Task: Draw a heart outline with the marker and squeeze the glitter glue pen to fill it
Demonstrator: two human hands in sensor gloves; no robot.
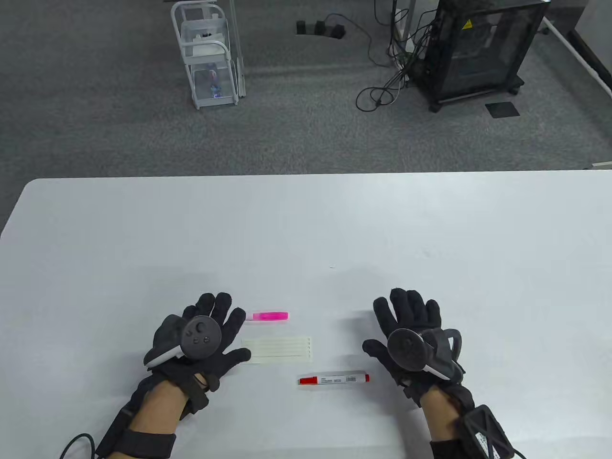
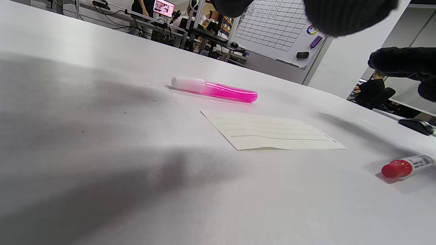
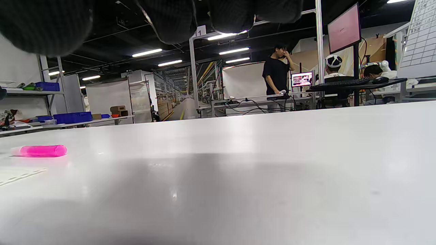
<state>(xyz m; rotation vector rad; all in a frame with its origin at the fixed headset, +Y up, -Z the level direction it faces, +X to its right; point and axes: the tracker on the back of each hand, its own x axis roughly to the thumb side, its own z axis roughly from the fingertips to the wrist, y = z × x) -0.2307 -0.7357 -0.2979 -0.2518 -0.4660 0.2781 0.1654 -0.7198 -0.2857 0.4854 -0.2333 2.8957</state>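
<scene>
Both hands lie flat, palms down, on the white desk [image 1: 430, 229], fingers straight and spread, holding nothing. The left hand [image 1: 198, 337] sits at the near left, the right hand [image 1: 413, 342] at the near right, well apart from each other.

Between them lies a small lined paper card [image 1: 277, 347], flat on the desk, just beside the left hand's thumb. No drawing shows on it.

A pink glitter glue pen [image 1: 268, 316] lies on its side just beyond the card, its clear cap pointing left, near the left hand's fingertips [image 1: 237, 313] but apart from them.

A marker [image 1: 333, 379] with red ends and a white labelled barrel lies on its side nearer than the card, to its right, apart from both hands
</scene>
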